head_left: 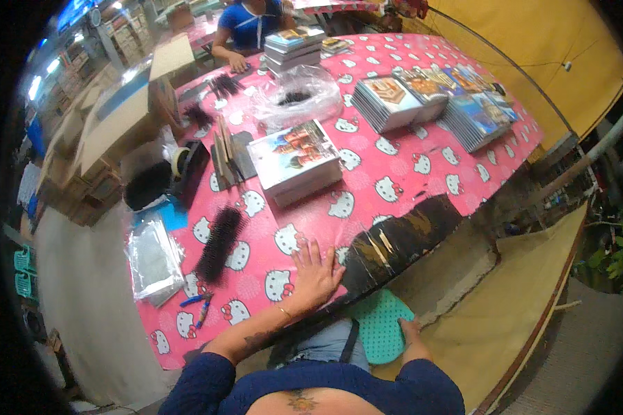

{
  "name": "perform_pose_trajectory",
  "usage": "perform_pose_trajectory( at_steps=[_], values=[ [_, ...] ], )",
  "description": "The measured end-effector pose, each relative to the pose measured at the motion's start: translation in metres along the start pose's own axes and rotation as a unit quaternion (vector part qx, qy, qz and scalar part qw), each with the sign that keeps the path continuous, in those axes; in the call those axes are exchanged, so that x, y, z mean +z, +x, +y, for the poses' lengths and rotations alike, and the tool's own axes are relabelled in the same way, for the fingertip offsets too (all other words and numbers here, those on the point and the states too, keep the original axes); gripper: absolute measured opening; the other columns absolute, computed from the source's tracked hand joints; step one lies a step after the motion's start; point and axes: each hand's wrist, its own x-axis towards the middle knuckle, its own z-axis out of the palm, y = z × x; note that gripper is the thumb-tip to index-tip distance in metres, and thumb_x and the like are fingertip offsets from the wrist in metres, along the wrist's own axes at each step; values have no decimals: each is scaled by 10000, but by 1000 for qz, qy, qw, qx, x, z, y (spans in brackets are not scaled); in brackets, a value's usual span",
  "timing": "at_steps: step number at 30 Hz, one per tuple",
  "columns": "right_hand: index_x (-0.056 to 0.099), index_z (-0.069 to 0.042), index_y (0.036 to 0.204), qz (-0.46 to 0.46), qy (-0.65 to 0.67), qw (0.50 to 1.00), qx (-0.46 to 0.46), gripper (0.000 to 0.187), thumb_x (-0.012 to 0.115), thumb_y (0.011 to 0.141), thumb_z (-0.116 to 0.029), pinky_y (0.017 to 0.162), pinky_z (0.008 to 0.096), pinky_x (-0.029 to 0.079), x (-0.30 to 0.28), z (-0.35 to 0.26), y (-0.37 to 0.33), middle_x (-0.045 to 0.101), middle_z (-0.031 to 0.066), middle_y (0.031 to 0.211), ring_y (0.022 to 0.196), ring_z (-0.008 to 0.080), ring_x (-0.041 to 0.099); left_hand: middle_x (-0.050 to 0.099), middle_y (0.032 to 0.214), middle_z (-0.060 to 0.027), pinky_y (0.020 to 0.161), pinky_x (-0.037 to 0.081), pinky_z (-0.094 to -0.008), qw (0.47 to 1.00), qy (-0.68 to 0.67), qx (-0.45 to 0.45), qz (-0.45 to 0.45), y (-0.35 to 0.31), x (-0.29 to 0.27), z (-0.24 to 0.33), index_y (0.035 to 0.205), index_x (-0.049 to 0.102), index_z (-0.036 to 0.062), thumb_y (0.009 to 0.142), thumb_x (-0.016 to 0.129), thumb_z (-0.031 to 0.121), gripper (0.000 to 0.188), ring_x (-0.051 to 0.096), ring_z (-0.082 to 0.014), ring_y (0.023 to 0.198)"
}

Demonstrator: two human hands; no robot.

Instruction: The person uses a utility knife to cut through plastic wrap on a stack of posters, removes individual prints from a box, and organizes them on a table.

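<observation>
My left hand (pixel 316 274) lies flat on the pink patterned tablecloth (pixel 367 162) near the table's edge, fingers spread and holding nothing. Below the edge, my right hand (pixel 410 330) grips the rim of a turquoise plastic stool (pixel 381 326) with a perforated seat. Its fingertips are partly hidden. Beyond my left hand stands a stack of picture-covered booklets (pixel 299 155). To the left lie a bundle of black bristly strands (pixel 219 243), a small blue-handled tool (pixel 198 304) and clear plastic sleeves (pixel 156 257).
Cardboard boxes (pixel 118 128) crowd the left side, behind a black tape dispenser (pixel 192 169). More booklet stacks (pixel 398 102) stand far right, and a clear plastic bag (pixel 294 97) lies farther back. Across the table sits another person (pixel 250 26). Torn dark edging (pixel 401 238) runs along the near edge.
</observation>
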Motion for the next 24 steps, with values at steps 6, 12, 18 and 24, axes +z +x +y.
perform_pose_trajectory(
  at_steps=[6, 12, 18, 24],
  values=[
    [623, -27, 1093, -256, -199, 944, 65, 400, 600, 832, -330, 787, 459, 525, 25, 81, 40, 614, 137, 1131, 933, 306, 598, 280, 1398, -355, 1035, 164, -707, 999, -46, -13, 5, -5, 1, -3, 1389, 397, 82, 912, 494, 489, 634, 225, -545, 1320],
    [571, -111, 1242, -628, 72, 773, -49, 393, 566, 904, -312, 982, 467, 354, -67, 9, 71, 499, 111, 1306, 1161, 247, 462, 296, 1418, -306, 1037, 181, -698, 992, -125, 6, 0, -10, 7, -13, 1392, 401, 100, 909, 523, 482, 628, 181, -530, 1358],
    [619, 23, 1146, -435, -242, 612, -615, 384, 635, 894, -266, 813, 312, 501, -200, -430, -174, 681, 80, 952, 885, 151, 631, 519, 1287, -199, 1034, 374, -425, 921, -307, 24, 238, -38, -169, -48, 1324, 436, -7, 883, 647, 344, 601, 520, -331, 1191],
    [278, -230, 1482, 161, 679, 83, -712, 856, 598, 802, -640, 1103, 632, 164, -203, -482, -329, 218, 168, 1546, 1430, 344, 193, 468, 1315, -130, 1079, 300, -473, 407, 59, 433, 803, -63, -254, 70, 1342, 488, 164, 864, 526, 534, 606, 459, -297, 1188]
  ],
)
